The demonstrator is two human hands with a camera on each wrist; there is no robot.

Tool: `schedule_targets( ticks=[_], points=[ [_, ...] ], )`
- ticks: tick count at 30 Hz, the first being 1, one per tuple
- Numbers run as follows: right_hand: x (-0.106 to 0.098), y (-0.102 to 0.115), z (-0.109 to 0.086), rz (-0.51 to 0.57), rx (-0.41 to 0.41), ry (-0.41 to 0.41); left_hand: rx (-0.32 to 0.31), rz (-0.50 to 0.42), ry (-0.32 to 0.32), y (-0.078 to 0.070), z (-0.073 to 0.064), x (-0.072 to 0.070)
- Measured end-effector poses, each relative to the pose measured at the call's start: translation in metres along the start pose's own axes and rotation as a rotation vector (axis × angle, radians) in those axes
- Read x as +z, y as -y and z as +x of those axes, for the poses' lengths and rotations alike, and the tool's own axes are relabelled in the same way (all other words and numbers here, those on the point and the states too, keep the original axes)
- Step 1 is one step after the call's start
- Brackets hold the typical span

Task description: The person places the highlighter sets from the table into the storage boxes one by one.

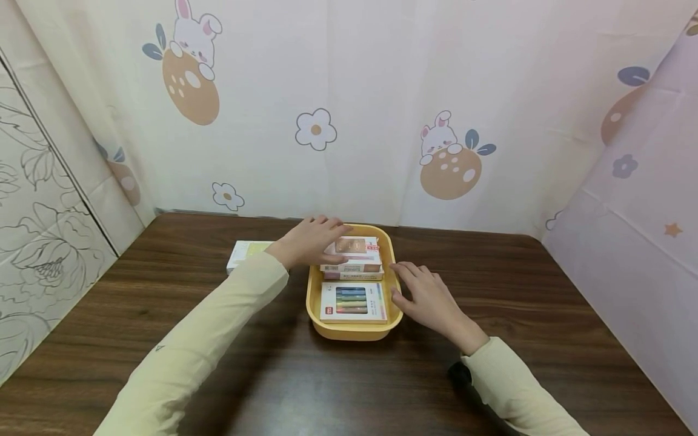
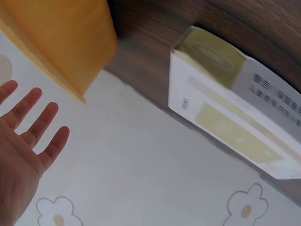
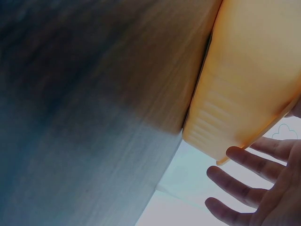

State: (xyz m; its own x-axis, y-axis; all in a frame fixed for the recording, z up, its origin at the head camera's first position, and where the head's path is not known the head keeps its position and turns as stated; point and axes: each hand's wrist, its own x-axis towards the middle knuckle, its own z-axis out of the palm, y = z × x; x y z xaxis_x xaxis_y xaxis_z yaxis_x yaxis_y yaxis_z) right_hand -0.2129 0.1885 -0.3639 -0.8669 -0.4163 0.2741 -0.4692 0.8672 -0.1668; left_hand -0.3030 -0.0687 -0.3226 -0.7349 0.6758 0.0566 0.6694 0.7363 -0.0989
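A yellow plastic basket [image 1: 353, 332] stands on the table with several boxes in it. At its front lies a white box of coloured pens [image 1: 351, 301] with a window. Behind that, a white-and-brown box [image 1: 357, 260] rests on another thin box [image 1: 354, 275]. My left hand [image 1: 313, 242] is over the basket's far left side, fingers extended, partly hiding the boxes; it grips nothing. At the right rim is my right hand [image 1: 431, 297], fingers spread and slightly bent. Whether its fingertips touch the rim I cannot tell.
Left of the basket, a white-and-green box [image 1: 240, 254] lies partly hidden behind my left forearm; the left wrist view shows its end and side. The dark wooden table [image 1: 338, 387] meets a patterned curtain [image 1: 371, 169] at the back.
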Motion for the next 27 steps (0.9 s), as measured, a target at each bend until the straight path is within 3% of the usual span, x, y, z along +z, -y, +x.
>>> schedule_targets(
  ticks=[6,22,27],
  points=[
    [0.0,0.0,0.0,-0.003,0.007,0.003,-0.038,-0.033,0.003,0.011,-0.009,0.0],
    [0.002,0.0,0.0,-0.001,-0.009,-0.016,-0.082,-0.055,-0.086,0.041,-0.04,0.007],
    [0.001,0.0,-0.001,0.004,-0.004,-0.012,-0.115,-0.05,-0.058,0.052,-0.051,0.009]
  ],
)
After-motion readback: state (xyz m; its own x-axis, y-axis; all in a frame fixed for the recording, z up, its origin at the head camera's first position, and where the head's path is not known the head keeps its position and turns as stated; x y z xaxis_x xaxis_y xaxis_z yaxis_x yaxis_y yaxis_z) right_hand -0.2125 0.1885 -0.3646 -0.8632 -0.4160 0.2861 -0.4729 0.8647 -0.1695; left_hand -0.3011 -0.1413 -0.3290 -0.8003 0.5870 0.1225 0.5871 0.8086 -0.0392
